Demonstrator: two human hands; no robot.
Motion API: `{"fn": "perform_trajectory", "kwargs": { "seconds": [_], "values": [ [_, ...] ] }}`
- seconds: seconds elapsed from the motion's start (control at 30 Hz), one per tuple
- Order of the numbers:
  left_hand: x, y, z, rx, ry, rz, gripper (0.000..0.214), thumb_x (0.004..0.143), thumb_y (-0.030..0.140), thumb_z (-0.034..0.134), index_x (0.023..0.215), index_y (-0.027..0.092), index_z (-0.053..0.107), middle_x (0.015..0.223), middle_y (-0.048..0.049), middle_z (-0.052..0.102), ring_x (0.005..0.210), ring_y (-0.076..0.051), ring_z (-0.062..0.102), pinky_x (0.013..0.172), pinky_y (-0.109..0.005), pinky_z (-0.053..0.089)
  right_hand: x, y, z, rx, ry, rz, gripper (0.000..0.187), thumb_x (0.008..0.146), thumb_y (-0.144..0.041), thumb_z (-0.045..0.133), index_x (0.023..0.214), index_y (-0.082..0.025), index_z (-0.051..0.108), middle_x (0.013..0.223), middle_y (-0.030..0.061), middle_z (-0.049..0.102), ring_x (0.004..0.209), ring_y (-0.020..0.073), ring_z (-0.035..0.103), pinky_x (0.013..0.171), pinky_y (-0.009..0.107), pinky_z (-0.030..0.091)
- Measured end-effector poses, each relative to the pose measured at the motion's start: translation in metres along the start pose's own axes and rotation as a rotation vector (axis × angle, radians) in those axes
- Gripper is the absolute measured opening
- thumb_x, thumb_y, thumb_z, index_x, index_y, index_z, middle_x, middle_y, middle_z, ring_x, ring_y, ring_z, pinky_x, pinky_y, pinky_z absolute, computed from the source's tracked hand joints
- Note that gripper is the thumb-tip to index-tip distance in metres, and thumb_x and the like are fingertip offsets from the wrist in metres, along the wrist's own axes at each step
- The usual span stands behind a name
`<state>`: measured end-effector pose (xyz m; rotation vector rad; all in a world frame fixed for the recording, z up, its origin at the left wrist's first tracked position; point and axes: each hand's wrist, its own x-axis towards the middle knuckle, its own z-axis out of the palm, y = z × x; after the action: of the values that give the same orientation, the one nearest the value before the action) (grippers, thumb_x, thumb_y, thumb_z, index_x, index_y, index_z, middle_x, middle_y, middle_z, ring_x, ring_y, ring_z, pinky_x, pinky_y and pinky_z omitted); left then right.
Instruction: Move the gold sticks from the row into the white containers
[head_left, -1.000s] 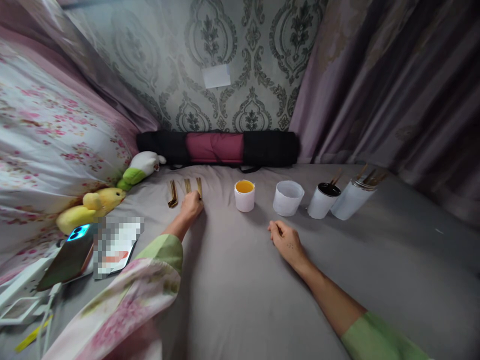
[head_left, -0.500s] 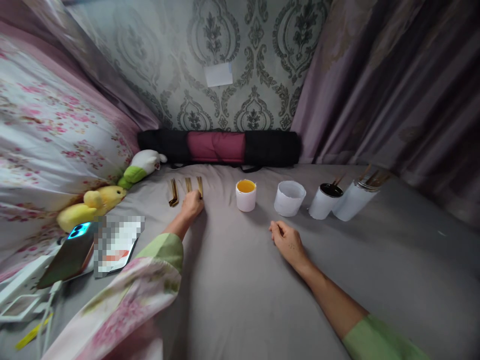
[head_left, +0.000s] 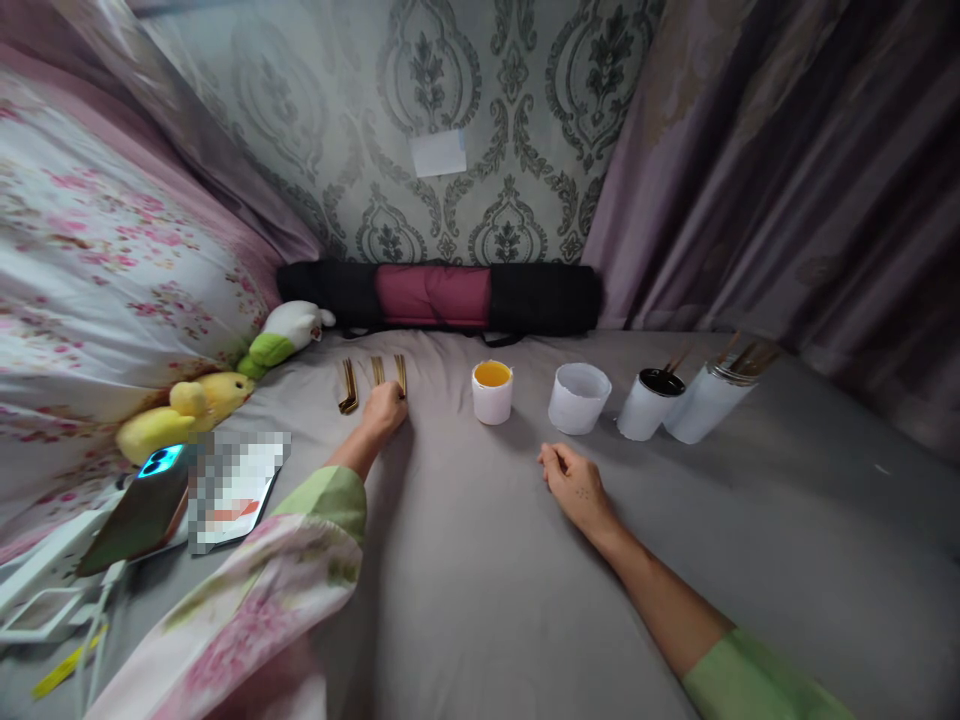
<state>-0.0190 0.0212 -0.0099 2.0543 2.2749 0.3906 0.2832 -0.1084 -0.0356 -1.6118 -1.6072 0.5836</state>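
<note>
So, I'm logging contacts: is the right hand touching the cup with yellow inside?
Apart: the head view shows grey sheet between the right hand and that cup.

I read the grey sheet [head_left: 480, 560] as smooth, matt cloth, finely wrinkled toward the back. The bent golden strips [head_left: 348, 388] give me a hard, metallic glint. To me the yellow-lined cup [head_left: 492, 404] and pale cup [head_left: 576, 410] look matt white and papery outside; the dark-lined cup [head_left: 641, 412] shows a glossy black interior. The thin sticks [head_left: 754, 357] look like dull brown wood. I see matt fabric on the roll [head_left: 433, 296], a satin sheen on the purple curtain [head_left: 675, 220], soft plush on the yellow toy [head_left: 187, 408], and smooth white plastic on the power strip [head_left: 71, 537].
</note>
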Motion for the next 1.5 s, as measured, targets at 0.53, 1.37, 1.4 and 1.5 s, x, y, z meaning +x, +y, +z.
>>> {"fn": "perform_trajectory", "kwargs": {
  "seconds": [0.53, 1.37, 1.4, 1.5],
  "values": [
    [-0.0026, 0.0018, -0.0051, -0.053, -0.004, -0.053, 0.024, 0.069, 0.022, 0.049, 0.083, 0.017, 0.067, 0.088, -0.0108, 0.066, 0.085, -0.022, 0.059, 0.072, -0.026, 0.043, 0.0004, 0.0008, 0.0004, -0.002, 0.003, -0.003, 0.038, 0.083, -0.045, 0.033, 0.07, -0.018, 0.057, 0.058, 0.0015, 0.058, 0.05, 0.0112, 0.049, 0.05, 0.021, 0.033],
    [-0.0043, 0.0039, -0.0085, -0.136, -0.009, -0.13, 0.022, 0.067, 0.023, 0.049, 0.079, 0.016, 0.067, 0.084, -0.0114, 0.066, 0.084, -0.023, 0.058, 0.07, -0.027, 0.041, -0.0003, -0.0023, -0.0018, 0.004, -0.003, -0.003, 0.037, 0.083, -0.044, 0.034, 0.07, -0.018, 0.057, 0.058, 0.001, 0.057, 0.051, 0.0106, 0.048, 0.051, 0.02, 0.032],
    [-0.004, 0.0039, -0.0083, -0.138, -0.007, -0.13, 0.022, 0.067, 0.022, 0.049, 0.079, 0.016, 0.067, 0.084, -0.0113, 0.066, 0.084, -0.023, 0.058, 0.07, -0.027, 0.041, -0.0002, -0.0021, -0.0017, 0.004, -0.003, -0.003, 0.037, 0.083, -0.044, 0.034, 0.07, -0.018, 0.057, 0.058, 0.0011, 0.057, 0.051, 0.0106, 0.048, 0.051, 0.02, 0.032],
    [-0.0036, 0.0043, -0.0077, -0.145, -0.001, -0.13, 0.022, 0.067, 0.022, 0.049, 0.077, 0.016, 0.067, 0.082, -0.0109, 0.066, 0.084, -0.023, 0.058, 0.07, -0.027, 0.041, 0.0002, -0.0014, -0.0009, 0.005, -0.002, -0.001, 0.037, 0.083, -0.044, 0.034, 0.07, -0.018, 0.057, 0.059, 0.0012, 0.058, 0.05, 0.0104, 0.048, 0.05, 0.02, 0.032]
  ]
}}
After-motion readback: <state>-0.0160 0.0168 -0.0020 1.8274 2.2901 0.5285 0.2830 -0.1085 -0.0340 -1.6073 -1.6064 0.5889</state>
